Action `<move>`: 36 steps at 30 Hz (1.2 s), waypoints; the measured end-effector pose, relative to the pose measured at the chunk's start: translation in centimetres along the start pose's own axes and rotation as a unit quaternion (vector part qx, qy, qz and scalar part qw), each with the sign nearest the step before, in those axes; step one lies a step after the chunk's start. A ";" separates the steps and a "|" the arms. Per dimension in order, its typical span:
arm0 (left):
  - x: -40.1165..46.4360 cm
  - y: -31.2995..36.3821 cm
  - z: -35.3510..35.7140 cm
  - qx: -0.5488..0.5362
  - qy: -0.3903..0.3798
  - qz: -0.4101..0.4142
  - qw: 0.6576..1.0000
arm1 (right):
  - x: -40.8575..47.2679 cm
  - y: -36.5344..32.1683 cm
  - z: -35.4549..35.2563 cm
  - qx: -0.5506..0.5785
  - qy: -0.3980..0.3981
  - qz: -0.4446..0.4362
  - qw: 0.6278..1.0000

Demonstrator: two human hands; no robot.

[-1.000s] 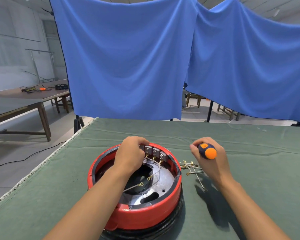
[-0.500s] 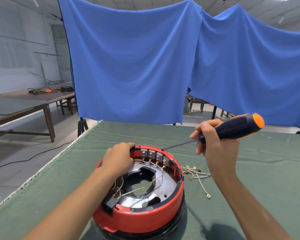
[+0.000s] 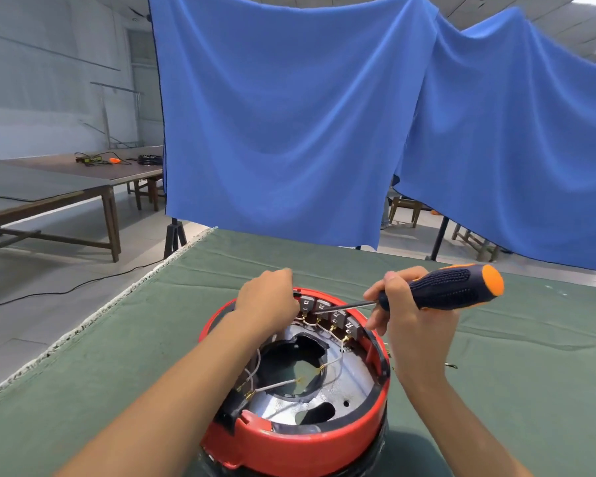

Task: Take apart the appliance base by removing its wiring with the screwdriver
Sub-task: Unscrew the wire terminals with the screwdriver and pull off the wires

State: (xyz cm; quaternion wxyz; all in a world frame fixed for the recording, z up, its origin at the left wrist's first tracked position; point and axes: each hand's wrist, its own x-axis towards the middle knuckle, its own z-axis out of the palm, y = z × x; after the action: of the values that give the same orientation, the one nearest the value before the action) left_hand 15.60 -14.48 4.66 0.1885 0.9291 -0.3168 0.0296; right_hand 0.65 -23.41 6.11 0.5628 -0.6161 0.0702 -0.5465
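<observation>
Red appliance base, right hand gripping screwdriver, left hand fingers hidden

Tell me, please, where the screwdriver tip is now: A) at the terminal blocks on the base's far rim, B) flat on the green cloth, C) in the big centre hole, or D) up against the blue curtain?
A: the right hand holds the screwdriver, tip at the terminal blocks on the base.
</observation>
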 end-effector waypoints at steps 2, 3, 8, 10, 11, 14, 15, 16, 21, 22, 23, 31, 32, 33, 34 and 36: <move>-0.2 -0.2 0.8 0.018 0.009 0.033 0.999 | 0.0 0.0 0.1 0.008 0.005 -0.004 1.000; -0.1 -0.4 0.9 0.007 0.011 0.042 0.999 | 0.1 0.0 0.0 0.010 0.008 -0.006 1.000; 0.0 -1.3 0.6 -0.027 0.013 0.068 0.997 | 0.2 -0.2 -0.2 0.011 0.015 -0.016 1.000; -0.1 -1.3 0.7 -0.022 0.008 0.073 0.997 | 0.1 -0.1 -0.3 0.016 0.018 -0.013 1.000; -0.1 -1.3 0.6 -0.019 0.006 0.073 0.997 | 0.1 -0.1 -0.3 0.017 0.022 -0.011 1.000; -0.2 -1.3 0.5 -0.002 -0.003 0.078 0.997 | -0.2 0.1 -0.4 0.018 0.031 -0.006 0.999; -0.3 -1.3 0.5 0.006 -0.006 0.082 0.997 | -0.3 0.0 -0.4 0.022 0.033 -0.005 0.999; -0.3 -1.3 0.5 0.013 -0.009 0.086 0.996 | -0.3 0.0 -0.4 0.026 0.036 -0.003 0.999; -0.5 -0.8 0.9 0.085 -0.016 0.061 0.994 | 0.0 0.2 -0.6 0.024 0.038 0.006 0.999; -0.6 -0.7 0.9 0.095 -0.017 0.056 0.994 | 0.0 0.3 -0.7 0.020 0.039 0.008 0.999; -0.7 -0.7 1.0 0.098 -0.017 0.053 0.994 | 0.1 0.3 -0.8 0.020 0.042 0.010 0.999; -0.7 -1.3 1.3 0.082 0.006 0.065 0.994 | 0.0 0.4 -1.1 0.036 0.051 0.017 0.998; -0.6 -1.4 1.3 0.081 0.006 0.065 0.995 | -0.2 0.3 -1.0 0.035 0.050 0.017 0.998; -0.6 -1.4 1.4 0.081 0.006 0.066 0.994 | -0.2 0.3 -0.9 0.033 0.050 0.018 0.998; -0.6 -1.4 1.4 0.082 0.006 0.066 0.994 | -0.3 0.3 -0.9 0.032 0.051 0.017 0.998; -0.6 -1.4 1.3 0.082 0.005 0.068 0.994 | -0.4 0.3 -0.8 0.027 0.048 0.013 0.998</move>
State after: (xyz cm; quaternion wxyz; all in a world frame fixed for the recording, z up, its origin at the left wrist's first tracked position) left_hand 15.83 -13.61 2.87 0.1110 0.9177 -0.3745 0.0730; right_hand 0.00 -23.72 5.47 0.5823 -0.5729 0.0897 -0.5698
